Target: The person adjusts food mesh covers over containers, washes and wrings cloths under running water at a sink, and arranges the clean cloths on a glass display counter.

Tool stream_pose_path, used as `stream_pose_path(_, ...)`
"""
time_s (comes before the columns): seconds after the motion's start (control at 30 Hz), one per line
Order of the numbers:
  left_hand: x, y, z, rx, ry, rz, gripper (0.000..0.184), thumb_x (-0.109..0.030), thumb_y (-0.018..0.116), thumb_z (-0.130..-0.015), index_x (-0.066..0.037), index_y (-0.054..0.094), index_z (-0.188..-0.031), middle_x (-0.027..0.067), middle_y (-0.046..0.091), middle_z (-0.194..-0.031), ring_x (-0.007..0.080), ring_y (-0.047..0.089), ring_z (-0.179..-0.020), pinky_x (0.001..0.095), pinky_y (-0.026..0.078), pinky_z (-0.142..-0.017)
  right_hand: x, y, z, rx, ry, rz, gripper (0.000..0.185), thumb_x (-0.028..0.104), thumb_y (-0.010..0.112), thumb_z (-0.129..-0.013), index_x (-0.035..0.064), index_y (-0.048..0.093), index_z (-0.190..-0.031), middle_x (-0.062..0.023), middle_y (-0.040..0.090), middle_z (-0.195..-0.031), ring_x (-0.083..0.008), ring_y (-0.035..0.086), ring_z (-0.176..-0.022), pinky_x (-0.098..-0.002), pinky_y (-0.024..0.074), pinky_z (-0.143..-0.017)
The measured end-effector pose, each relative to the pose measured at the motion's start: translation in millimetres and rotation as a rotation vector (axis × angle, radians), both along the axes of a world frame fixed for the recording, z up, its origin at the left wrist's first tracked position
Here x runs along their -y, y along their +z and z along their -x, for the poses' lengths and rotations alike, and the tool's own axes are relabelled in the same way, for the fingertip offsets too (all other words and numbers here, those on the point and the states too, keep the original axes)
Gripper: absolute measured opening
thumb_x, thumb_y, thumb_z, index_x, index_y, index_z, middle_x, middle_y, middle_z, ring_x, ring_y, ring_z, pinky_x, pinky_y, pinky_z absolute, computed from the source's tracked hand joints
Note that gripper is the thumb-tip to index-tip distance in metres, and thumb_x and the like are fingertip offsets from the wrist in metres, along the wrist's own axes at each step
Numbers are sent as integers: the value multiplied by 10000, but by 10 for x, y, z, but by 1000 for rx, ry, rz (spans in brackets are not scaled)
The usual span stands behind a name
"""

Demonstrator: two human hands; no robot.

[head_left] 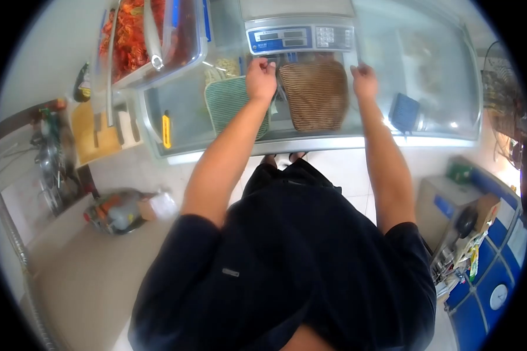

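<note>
A brown striped cloth [315, 96] lies spread on the glass counter, just in front of a digital weighing scale [301, 38]. My left hand [261, 81] is closed, its fingers curled beside the cloth's upper left corner and over the edge of a green striped cloth [234, 105]. To the right of the brown cloth, near the scale's lower right corner, my right hand [364, 82] also has its fingers curled in. A narrow gap seems to separate it from the cloth. What either hand holds, if anything, is too small to make out.
At the upper left stands a clear plastic bin [184, 50] of reddish food with metal tongs [152, 41]. A yellow box cutter [167, 130] lies on the counter's left part, a folded blue cloth [404, 112] on its right. A cluttered cabinet [451, 199] stands lower right.
</note>
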State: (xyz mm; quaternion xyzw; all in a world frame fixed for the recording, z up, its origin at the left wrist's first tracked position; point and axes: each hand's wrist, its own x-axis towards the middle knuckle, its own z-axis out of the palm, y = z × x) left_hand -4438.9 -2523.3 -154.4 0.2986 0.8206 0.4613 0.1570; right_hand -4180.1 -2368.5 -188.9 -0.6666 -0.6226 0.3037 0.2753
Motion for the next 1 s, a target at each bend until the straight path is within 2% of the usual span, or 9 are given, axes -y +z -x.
stream_pose_path(0.1, 463, 214, -212, -163, -338, 27, 135, -110, 687, -860, -43, 659, -974, 115, 649, -946, 297, 641, -898, 414, 528, -805, 380, 291, -182, 223, 154, -176, 275, 220, 661, -888, 48, 690, -1101, -165, 715, -1062, -350, 679, -952, -442, 535, -836)
stream_pose_path(0.23, 986, 193, -670, -398, -795, 48, 148, -59, 641, -810, -63, 701, -946, 89, 652, -1040, 304, 615, -1001, 418, 511, -847, 1013, -29, -574, 356, 202, 39, 219, 207, 601, -900, 89, 707, -1051, -187, 719, -961, -408, 681, -910, -493, 539, -800)
stream_pose_path(0.3, 1083, 66, -810, -545, -1048, 154, 197, -85, 610, -805, -83, 716, -971, 84, 620, -1140, 282, 556, -1136, 413, 462, -940, 1304, 21, -592, 242, 263, 177, 360, 229, 714, -850, 73, 641, -1166, -136, 732, -890, -370, 696, -864, -484, 539, -780)
stream_pose_path(0.33, 1107, 62, -841, -543, -1050, 150, 197, -85, 610, -805, -83, 716, -971, 84, 620, -1140, 282, 556, -1136, 413, 462, -940, 1387, -53, -576, 178, 251, 188, 471, 243, 759, -823, 71, 596, -1229, -111, 731, -855, -348, 700, -843, -472, 538, -767)
stream_pose_path(0.53, 1243, 158, -727, -625, -1131, 389, 260, -152, 592, -804, -58, 721, -1009, 115, 597, -1212, 293, 518, -1214, 408, 391, -1042, 1463, -19, -313, 260, 229, 241, 307, 238, 788, -787, 30, 686, -990, -139, 722, -825, -346, 698, -831, -459, 533, -756)
stream_pose_path(0.6, 1311, 142, -710, -650, -1113, 343, 296, -166, 586, -809, -52, 706, -1055, 116, 589, -1251, 290, 507, -1251, 422, 380, -1075, 1444, -301, -346, -85, 41, 352, 254, 223, 792, -774, 8, 690, -865, -137, 708, -781, -276, 694, -771, -401, 530, -726)
stream_pose_path(0.67, 1362, 112, -727, -655, -1088, 344, 318, -165, 584, -810, -51, 695, -1084, 118, 587, -1258, 292, 499, -1270, 433, 370, -1094, 1429, -152, -353, -509, -48, 514, 142, 124, 756, -786, 21, 664, -818, -27, 610, -698, -131, 572, -649, -300, 463, -600)
stream_pose_path(0.8, 1440, 108, -733, -640, -1043, 299, 375, -139, 606, -788, -46, 669, -1146, 121, 580, -1288, 298, 472, -1321, 459, 340, -1146, 1445, -332, -526, -1069, -163, 689, 144, 35, 716, -815, 102, 591, -795, 19, 533, -710, -97, 488, -621, -277, 393, -544)
stream_pose_path(1.0, 1543, 147, -406, -463, -997, 119, 301, -50, 608, -791, -67, 689, -1080, 127, 606, -1272, 326, 537, -1250, 469, 418, -1086, 1439, -255, -784, -469, -160, 421, 508, 126, 811, -810, -42, 558, -1217, -90, 694, -952, -199, 661, -792, -308, 518, -705)
